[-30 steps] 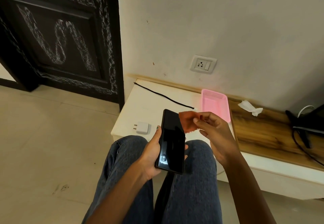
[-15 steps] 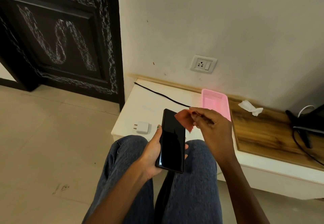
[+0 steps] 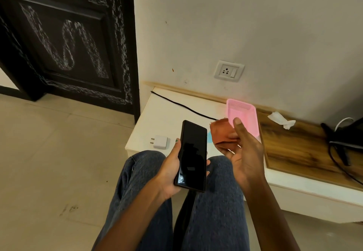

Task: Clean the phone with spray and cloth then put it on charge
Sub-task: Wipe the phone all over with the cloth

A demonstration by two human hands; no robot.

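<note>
My left hand point(image 3: 170, 169) grips a black phone point(image 3: 192, 155), screen up and dark, above my knees. Just right of the phone my right hand point(image 3: 243, 152) holds a small orange-brown cloth point(image 3: 222, 133) folded between thumb and fingers; the cloth is clear of the screen. A white charger plug point(image 3: 160, 141) lies on the low white bench point(image 3: 163, 117) in front of my knees. A black cable point(image 3: 182, 106) runs across the bench behind it. A wall socket point(image 3: 228, 71) sits above the bench. No spray bottle is in view.
A pink plastic tray point(image 3: 243, 113) stands on the bench behind my right hand. A crumpled white tissue point(image 3: 280, 120) lies on the wooden section point(image 3: 298, 148) to the right. Dark cables and a black object point(image 3: 345, 138) are at far right. A dark door point(image 3: 64, 40) stands at left.
My right hand has turned palm-up and drawn the cloth off the phone's top edge to the right. The left hand and phone have barely moved.
</note>
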